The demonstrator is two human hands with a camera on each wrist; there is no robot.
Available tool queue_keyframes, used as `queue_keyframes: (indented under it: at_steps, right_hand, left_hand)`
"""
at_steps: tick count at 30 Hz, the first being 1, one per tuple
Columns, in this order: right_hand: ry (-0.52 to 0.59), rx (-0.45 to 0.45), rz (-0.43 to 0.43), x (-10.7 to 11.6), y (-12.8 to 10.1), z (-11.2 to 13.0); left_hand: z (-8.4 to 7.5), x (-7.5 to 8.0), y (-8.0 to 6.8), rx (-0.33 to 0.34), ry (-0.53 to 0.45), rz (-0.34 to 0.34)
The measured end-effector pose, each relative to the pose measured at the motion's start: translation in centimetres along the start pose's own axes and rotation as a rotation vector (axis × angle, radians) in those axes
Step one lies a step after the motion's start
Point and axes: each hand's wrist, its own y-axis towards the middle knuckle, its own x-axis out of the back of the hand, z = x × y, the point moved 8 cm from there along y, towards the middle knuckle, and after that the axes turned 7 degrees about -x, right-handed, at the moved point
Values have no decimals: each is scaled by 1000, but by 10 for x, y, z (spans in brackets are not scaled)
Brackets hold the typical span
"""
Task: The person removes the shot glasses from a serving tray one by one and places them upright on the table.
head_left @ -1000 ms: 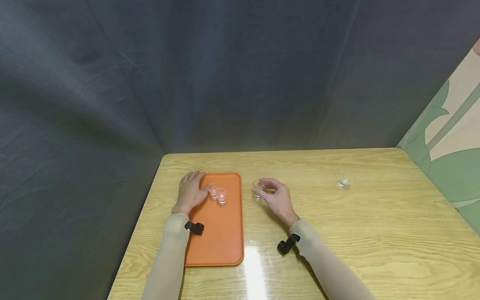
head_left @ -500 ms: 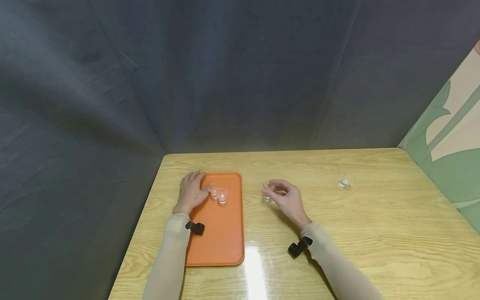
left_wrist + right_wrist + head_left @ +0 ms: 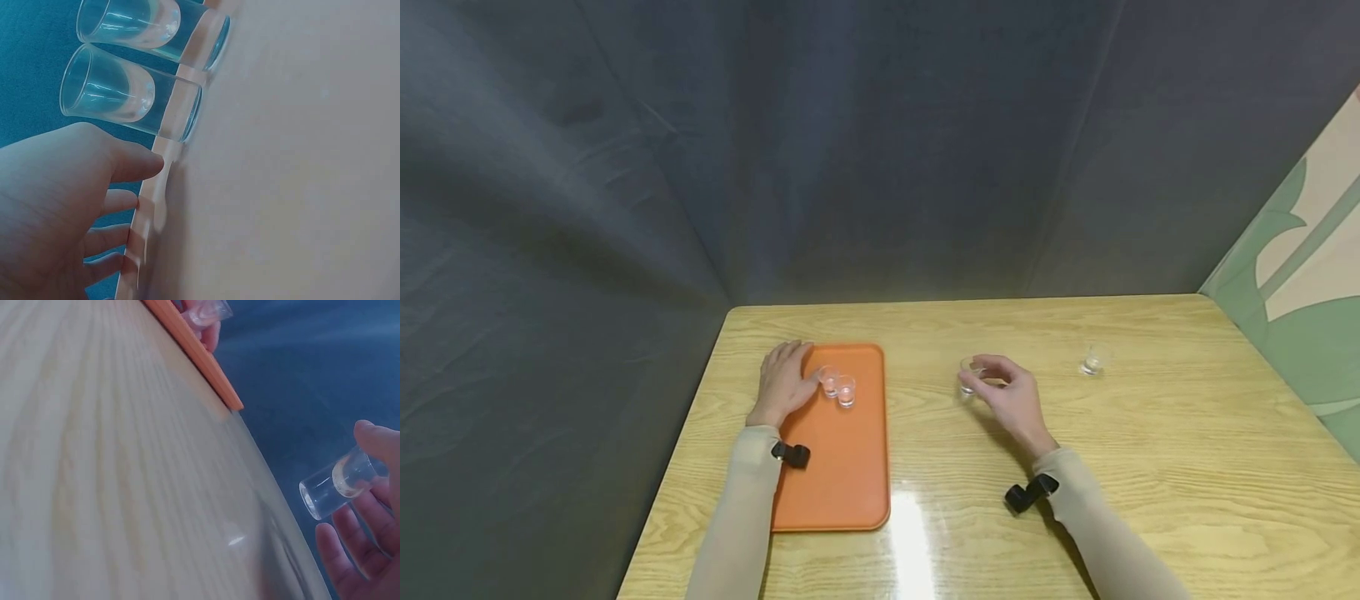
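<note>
My right hand pinches a small clear shot glass near its rim, between thumb and fingers. In the right wrist view this glass is upright relative to the table and seems held just above the wood. My left hand rests over the left rim of an orange tray, its fingers spread and holding nothing. Two more shot glasses stand close together on the tray, a rear one and a front one. The left thumb lies beside the nearer glass; whether they touch I cannot tell.
Another clear shot glass stands on the wooden table, to the right of my right hand. A dark curtain hangs behind and to the left. On the right, a leaf-patterned surface borders the table.
My right hand has moved right across the table, away from the tray, carrying the pinched shot glass. The left hand and the two glasses on the tray have stayed in place.
</note>
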Motion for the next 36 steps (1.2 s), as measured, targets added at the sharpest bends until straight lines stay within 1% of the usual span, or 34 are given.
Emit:
queue_keyframes:
  at_steps: [5, 9, 14, 17, 20, 26, 30, 36]
  right_hand:
    - [26, -26, -45, 20, 0, -3]
    - [14, -44, -85, 37, -1, -8]
    - [34, -86, -110, 59, -4, -18]
    - [52, -109, -145, 75, -6, -24]
    - [44, -124, -178, 90, -8, -28]
    - [73, -164, -185, 112, -10, -39]
    - [67, -162, -222, 127, -10, -42]
    - [29, -166, -281, 152, -13, -45]
  left_hand:
    - [-1, 3, 1, 1, 9, 7]
    - [-1, 4, 1, 0, 13, 5]
    - [-2, 0, 1, -13, 21, 8]
    - [-2, -2, 1, -18, 20, 6]
    - [-2, -3, 0, -16, 11, 0]
    - [-1, -2, 0, -14, 6, -7]
    - [1, -2, 0, -10, 8, -5]
    - [0, -1, 1, -9, 14, 2]
